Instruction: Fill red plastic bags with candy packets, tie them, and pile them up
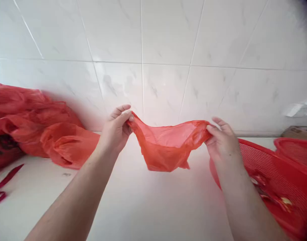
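Observation:
A thin red plastic bag (pixel 166 144) hangs stretched between my two hands above a white counter (pixel 148 201). My left hand (pixel 115 132) pinches its left edge between thumb and fingers. At the bag's right edge my right hand (pixel 222 140) grips it the same way, fingers closed on the plastic. The bag sags in the middle and its lower corner hangs just above the counter.
A heap of red plastic bags (pixel 35 124) lies at the left against the white tiled wall (pixel 153 50). Red mesh baskets (pixel 276 170) stand at the right, one with scraps inside. A red strip (pixel 4 185) lies at the far left. A brown box corner (pixel 297 132) shows at the right.

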